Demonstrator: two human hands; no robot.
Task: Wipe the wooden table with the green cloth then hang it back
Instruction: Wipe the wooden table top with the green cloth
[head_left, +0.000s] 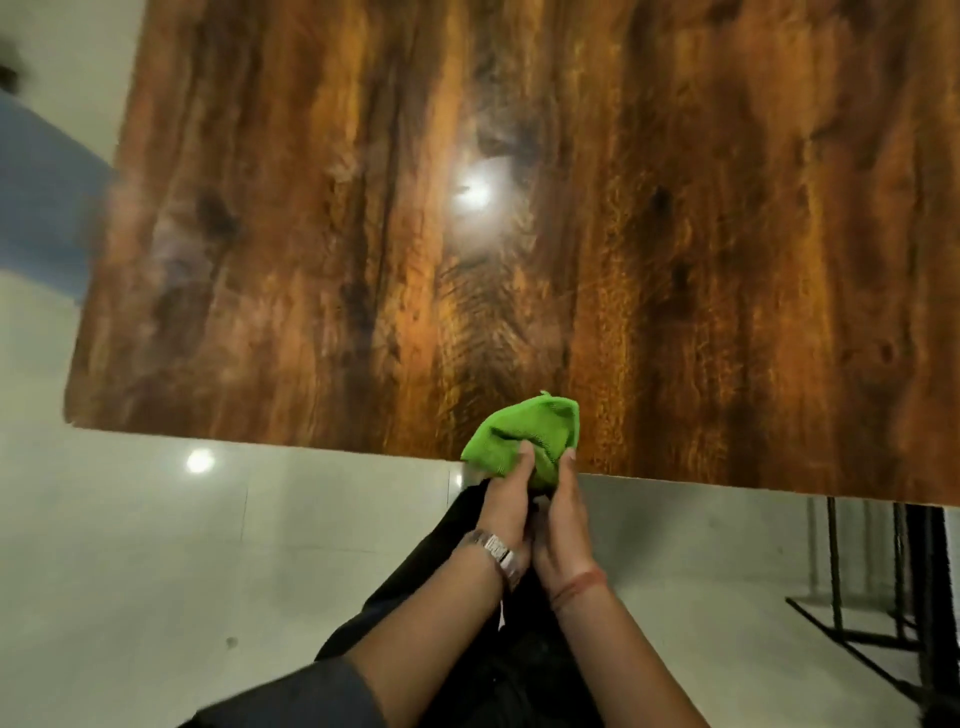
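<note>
1. The green cloth is a bright lime colour with a fine, nubbly weave, bunched into a loose crumpled wad with folds and one corner poking up at its far edge.
2. It sits at the near edge of the wooden worktop, its far part over the wood and its near part over the edge, gathered in the hands.
3. The left hand and the right hand are pressed close together, side by side, both closed on the near part of the cloth, with a fingertip of each lying on the green fabric.
4. A metal watch is on the left wrist, and a reddish thread band circles the right wrist.
5. The worktop is glossy, dark brown with orange grain streaks, and carries a bright round light reflection near its middle.
6. Below the edge lies pale, shiny floor; a black metal frame stands under the right side.
</note>
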